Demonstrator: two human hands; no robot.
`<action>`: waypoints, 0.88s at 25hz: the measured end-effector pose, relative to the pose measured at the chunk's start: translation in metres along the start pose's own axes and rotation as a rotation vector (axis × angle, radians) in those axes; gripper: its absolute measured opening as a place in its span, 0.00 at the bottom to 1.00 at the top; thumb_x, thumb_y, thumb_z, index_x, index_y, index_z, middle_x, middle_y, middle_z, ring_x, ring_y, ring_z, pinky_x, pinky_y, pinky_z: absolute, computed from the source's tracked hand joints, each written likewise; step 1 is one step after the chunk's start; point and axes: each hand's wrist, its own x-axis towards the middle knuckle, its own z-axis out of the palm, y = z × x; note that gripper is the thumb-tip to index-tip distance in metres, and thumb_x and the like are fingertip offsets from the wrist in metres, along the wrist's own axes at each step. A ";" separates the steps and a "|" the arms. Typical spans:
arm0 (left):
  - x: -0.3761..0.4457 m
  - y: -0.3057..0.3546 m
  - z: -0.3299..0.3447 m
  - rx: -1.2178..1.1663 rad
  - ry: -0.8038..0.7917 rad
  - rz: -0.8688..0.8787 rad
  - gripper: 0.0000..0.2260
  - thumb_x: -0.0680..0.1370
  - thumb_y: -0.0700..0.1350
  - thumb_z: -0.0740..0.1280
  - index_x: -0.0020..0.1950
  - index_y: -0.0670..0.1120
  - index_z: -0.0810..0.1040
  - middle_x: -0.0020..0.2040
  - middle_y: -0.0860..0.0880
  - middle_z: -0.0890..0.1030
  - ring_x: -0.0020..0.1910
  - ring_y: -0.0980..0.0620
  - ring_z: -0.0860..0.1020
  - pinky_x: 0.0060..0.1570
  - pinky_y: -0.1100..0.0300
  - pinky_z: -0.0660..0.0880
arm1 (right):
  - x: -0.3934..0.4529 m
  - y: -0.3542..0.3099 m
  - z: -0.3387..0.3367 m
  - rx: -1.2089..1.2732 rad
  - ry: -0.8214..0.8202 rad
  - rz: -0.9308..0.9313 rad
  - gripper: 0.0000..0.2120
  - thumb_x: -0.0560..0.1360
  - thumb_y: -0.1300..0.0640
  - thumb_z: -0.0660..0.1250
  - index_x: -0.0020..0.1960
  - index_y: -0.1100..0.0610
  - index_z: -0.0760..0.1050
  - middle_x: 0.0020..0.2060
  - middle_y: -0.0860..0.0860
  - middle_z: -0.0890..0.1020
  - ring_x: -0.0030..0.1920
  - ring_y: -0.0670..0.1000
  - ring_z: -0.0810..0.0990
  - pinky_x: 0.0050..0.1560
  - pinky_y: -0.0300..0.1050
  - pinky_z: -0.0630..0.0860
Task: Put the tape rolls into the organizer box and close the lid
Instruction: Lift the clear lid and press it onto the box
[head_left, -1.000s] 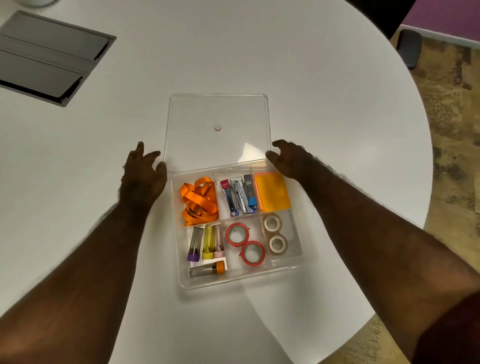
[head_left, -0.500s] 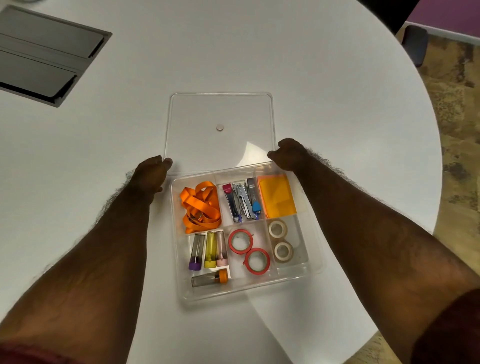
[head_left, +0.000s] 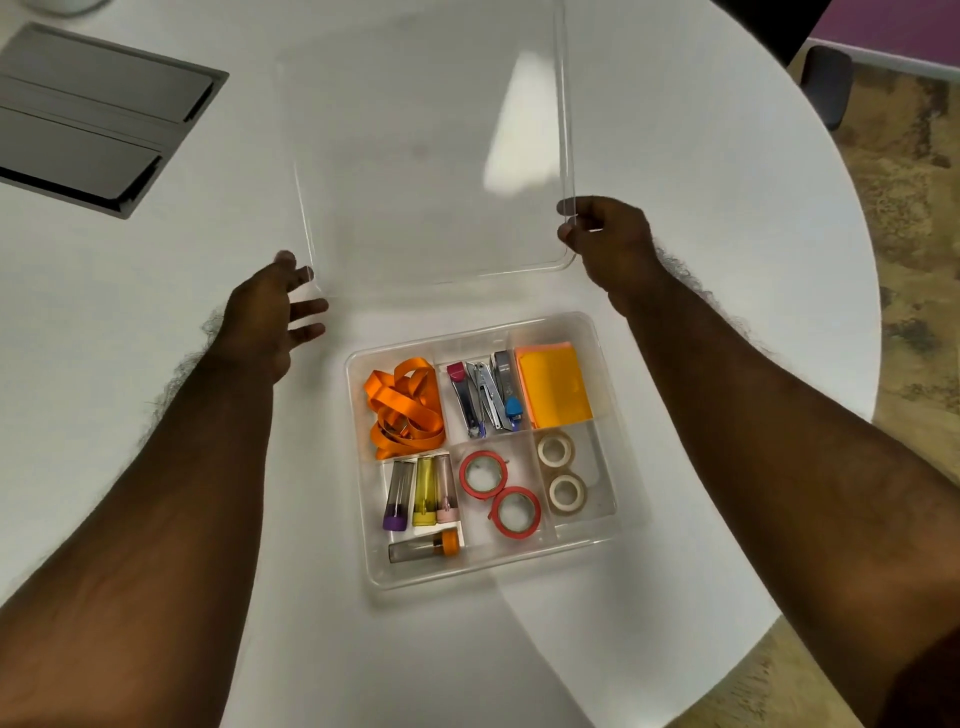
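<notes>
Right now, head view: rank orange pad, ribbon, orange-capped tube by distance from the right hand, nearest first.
From the right hand, whose grip is on the lid:
1. Orange pad, top-right compartment, just below the hand.
2. Ribbon, top-left compartment.
3. Orange-capped tube, lying at the box's near-left corner.

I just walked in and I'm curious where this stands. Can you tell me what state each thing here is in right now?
Organizer box: open, no lid on it.
Lid: lifted off the table, held at its near corners.
Right hand: pinching the lid's right corner.
Left hand: at the lid's left corner, fingers spread.
Red tape rolls: flat in a front compartment.
Beige tape rolls: flat in the front right compartment.
</notes>
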 end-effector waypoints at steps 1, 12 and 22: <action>-0.006 0.003 -0.002 -0.057 -0.037 -0.019 0.21 0.82 0.60 0.52 0.65 0.50 0.75 0.64 0.51 0.78 0.54 0.47 0.81 0.48 0.50 0.76 | -0.004 -0.004 -0.006 -0.013 0.001 -0.069 0.11 0.75 0.67 0.67 0.56 0.62 0.80 0.42 0.49 0.79 0.27 0.35 0.75 0.28 0.26 0.68; -0.069 0.009 -0.054 -0.532 -0.632 -0.196 0.17 0.78 0.50 0.67 0.65 0.45 0.76 0.70 0.46 0.77 0.39 0.49 0.84 0.36 0.62 0.80 | -0.068 -0.002 -0.057 -0.289 0.099 -0.518 0.07 0.70 0.68 0.69 0.45 0.59 0.81 0.45 0.48 0.77 0.46 0.45 0.79 0.43 0.43 0.78; -0.146 -0.090 -0.043 0.025 -0.266 -0.146 0.14 0.81 0.36 0.61 0.61 0.49 0.78 0.40 0.55 0.84 0.37 0.50 0.85 0.42 0.54 0.83 | -0.123 0.060 -0.071 0.066 -0.026 0.272 0.14 0.76 0.65 0.67 0.61 0.65 0.76 0.45 0.56 0.82 0.38 0.49 0.81 0.37 0.38 0.83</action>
